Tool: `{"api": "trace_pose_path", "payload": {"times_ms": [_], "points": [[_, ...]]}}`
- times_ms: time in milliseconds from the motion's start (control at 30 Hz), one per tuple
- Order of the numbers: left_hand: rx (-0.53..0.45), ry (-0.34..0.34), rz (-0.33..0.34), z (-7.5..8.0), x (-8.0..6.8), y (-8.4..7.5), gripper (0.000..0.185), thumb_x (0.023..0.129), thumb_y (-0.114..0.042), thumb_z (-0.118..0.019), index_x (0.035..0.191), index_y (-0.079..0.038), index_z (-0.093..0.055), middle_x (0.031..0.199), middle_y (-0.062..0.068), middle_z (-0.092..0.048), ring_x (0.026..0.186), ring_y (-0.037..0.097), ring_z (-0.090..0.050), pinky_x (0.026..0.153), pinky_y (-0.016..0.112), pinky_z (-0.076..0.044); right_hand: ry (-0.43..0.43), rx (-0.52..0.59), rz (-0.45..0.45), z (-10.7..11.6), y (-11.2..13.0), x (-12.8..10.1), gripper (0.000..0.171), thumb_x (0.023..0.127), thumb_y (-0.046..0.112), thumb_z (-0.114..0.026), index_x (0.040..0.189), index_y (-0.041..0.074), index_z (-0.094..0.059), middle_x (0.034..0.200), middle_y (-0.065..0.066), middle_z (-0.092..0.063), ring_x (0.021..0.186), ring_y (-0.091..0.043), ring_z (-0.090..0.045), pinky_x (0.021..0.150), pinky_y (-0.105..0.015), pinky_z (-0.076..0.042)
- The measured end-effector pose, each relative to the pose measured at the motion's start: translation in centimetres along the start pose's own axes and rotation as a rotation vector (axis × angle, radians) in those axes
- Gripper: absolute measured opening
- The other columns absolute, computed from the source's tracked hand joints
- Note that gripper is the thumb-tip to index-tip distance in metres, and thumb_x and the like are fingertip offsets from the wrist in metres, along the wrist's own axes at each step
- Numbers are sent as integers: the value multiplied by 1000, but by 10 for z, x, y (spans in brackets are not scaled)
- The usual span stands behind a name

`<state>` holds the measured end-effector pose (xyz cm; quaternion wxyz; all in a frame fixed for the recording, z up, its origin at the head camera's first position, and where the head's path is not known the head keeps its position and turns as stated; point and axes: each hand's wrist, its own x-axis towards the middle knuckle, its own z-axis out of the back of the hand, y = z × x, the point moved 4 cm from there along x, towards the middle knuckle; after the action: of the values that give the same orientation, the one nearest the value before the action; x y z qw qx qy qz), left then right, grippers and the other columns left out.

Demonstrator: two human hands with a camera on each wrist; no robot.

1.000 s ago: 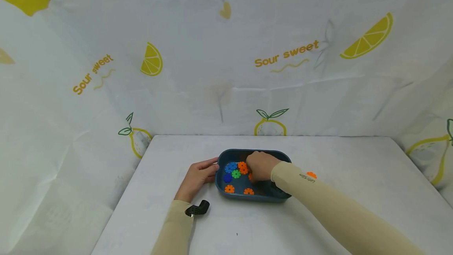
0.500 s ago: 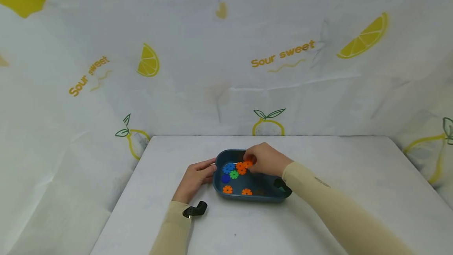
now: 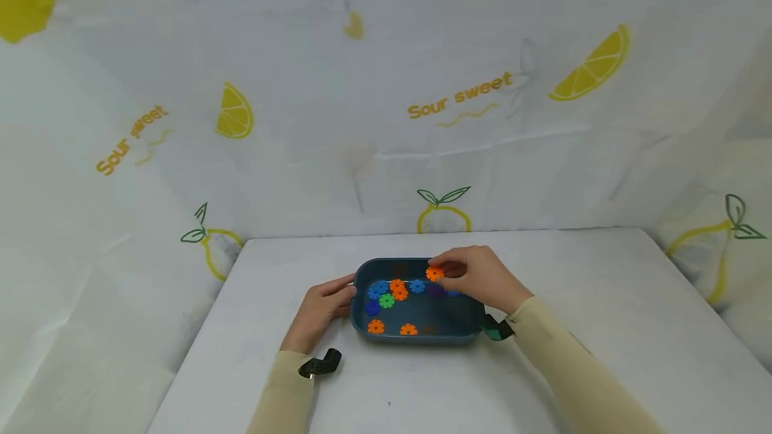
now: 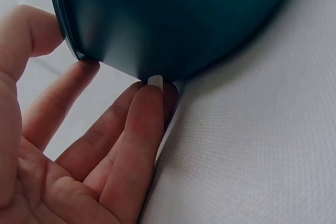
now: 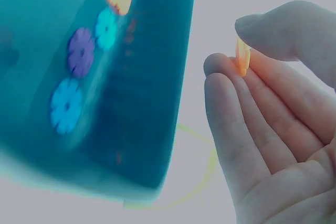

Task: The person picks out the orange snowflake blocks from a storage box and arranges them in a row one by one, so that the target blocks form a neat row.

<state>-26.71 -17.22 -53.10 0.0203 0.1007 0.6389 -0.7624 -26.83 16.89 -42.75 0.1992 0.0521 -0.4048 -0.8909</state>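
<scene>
A dark teal tray (image 3: 416,339) stands on the white table with flower-shaped plastic discs inside. My left hand (image 3: 318,311) rests at its left end; in the left wrist view, the fingertips (image 4: 79,72) touch the outer wall and rim. Above the back right rim, my right hand (image 3: 482,280) pinches an orange disc (image 3: 434,274) between thumb and fingers. This disc (image 5: 242,56) appears edge-on in the right wrist view, outside the tray wall. Inside lie orange discs (image 3: 376,326), a green disc (image 3: 387,301), blue discs (image 3: 417,286) and a purple disc (image 5: 80,52).
The white table (image 3: 386,387) extends around the tray on every side. Behind it hangs a white cloth (image 3: 301,173) printed with lemons. A black wrist strap (image 3: 321,364) sits on the left sleeve, another dark strap (image 3: 498,328) on the right.
My right hand has come up out of the tray and moved rightward to the back rim, carrying an orange disc. My left hand stays at the tray's left end. The head view has shifted slightly.
</scene>
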Motion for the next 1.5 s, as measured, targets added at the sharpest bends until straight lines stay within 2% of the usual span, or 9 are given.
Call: {"api": "trace_pose_path", "payload": {"times_ms": [300,600,800,1067,1500], "points": [[-6,-7,-7,2,0,1,48,97,-43,-81,141,-24,-74,139,6,-75,109,21,-78,94,32,-65,-98,48,-22,20,-24,-29,33,97,20,-82,129,17,-79,124,1,-80,106,-15,-77,89,-22,-63],[-13,-14,6,-3,-2,-2,46,97,-41,-81,140,-24,-75,139,5,-75,109,20,-77,97,34,-64,-180,41,-109,47,-58,-66,33,97,19,-82,129,22,-79,122,0,-81,106,-18,-78,84,-20,-62],[-6,-12,11,-4,-2,-4,46,97,-41,-81,139,-24,-75,139,5,-75,109,20,-77,96,34,-64,-217,-30,-175,64,-83,-85,34,97,23,-82,131,21,-78,122,0,-81,107,-20,-77,85,-20,-60],[-12,-10,28,-2,-4,-4,49,97,-43,-80,142,-23,-74,142,6,-74,109,21,-77,97,33,-64,-220,-72,-210,66,-105,-96,34,96,20,-83,130,18,-78,123,-3,-81,109,-23,-77,85,-18,-59],[-9,-7,19,-3,-4,-3,49,98,-43,-80,142,-23,-74,142,6,-74,110,20,-77,96,32,-64,-215,-108,-262,64,-122,-108,36,96,19,-82,131,16,-78,124,-5,-80,110,-26,-76,84,-20,-59]]}}
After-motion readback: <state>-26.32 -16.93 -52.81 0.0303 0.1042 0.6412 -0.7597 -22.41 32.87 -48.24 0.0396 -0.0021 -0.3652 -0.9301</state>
